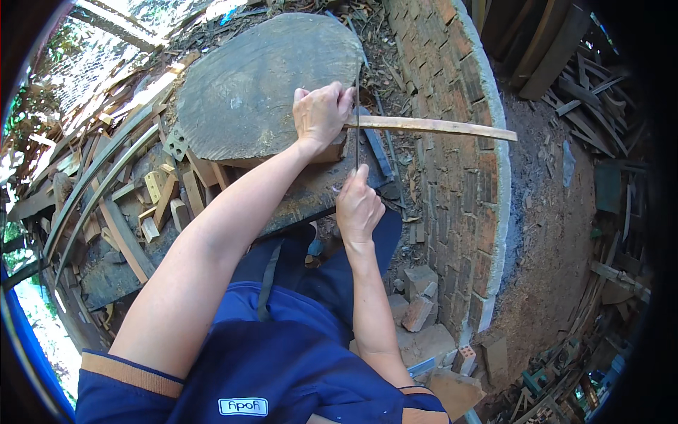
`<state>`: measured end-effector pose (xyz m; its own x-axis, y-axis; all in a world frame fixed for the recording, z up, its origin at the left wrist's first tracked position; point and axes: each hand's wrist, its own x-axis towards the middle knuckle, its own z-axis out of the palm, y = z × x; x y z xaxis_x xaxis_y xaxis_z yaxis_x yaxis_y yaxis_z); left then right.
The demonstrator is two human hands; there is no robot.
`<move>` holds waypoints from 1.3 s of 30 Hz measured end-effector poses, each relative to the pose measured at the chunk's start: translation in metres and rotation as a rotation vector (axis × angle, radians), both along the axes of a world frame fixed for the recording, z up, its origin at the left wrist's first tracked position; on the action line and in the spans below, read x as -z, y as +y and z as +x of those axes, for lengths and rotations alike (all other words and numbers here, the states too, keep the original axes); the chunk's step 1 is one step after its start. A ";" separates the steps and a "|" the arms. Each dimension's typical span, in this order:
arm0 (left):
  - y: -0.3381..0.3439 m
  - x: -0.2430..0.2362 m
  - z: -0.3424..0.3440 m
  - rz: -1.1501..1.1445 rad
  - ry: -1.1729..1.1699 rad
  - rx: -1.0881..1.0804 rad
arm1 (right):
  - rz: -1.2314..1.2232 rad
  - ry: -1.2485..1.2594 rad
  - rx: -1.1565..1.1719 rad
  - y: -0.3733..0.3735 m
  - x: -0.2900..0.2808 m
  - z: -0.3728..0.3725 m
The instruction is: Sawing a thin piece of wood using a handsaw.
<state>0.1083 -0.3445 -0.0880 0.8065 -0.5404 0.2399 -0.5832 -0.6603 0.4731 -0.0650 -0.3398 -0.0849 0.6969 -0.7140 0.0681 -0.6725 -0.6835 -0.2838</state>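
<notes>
Currently, left hand [323, 113] is curled closed over the tree stump's [247, 85] right edge, gripping one end of a wooden strip [438, 126] that juts right of the stump; right hand [361, 206], below the stump's right edge, is fisted around a thin dark blade [357, 145] crossing the strip.

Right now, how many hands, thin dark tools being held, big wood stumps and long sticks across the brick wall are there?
Hands: 2, left hand and right hand
Thin tool: 1
Big stump: 1
Long stick: 1
Total: 5
</notes>
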 end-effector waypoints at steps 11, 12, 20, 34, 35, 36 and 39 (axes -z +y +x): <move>-0.003 0.000 -0.001 0.098 -0.142 -0.084 | 0.036 0.035 -0.009 0.009 -0.011 -0.001; -0.003 0.000 -0.001 0.090 -0.106 -0.066 | 0.035 0.046 -0.015 0.009 -0.014 -0.004; -0.010 -0.006 0.000 0.107 -0.007 -0.108 | 0.051 0.025 -0.027 -0.009 -0.014 0.004; -0.006 -0.001 0.001 0.034 -0.036 -0.059 | 0.027 0.018 0.022 -0.001 -0.013 0.012; -0.007 -0.003 0.000 0.032 -0.037 -0.056 | 0.034 0.040 0.011 -0.001 -0.017 0.011; -0.007 -0.004 -0.001 0.063 -0.011 -0.058 | 0.032 0.040 0.014 -0.002 -0.021 0.009; -0.007 -0.003 0.000 0.062 0.011 -0.056 | 0.053 0.147 -0.030 -0.001 -0.025 -0.004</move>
<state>0.1080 -0.3514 -0.0851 0.8383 -0.5077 0.1987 -0.5395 -0.7201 0.4364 -0.0687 -0.3407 -0.0598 0.7180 -0.6922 -0.0735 -0.6886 -0.6909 -0.2200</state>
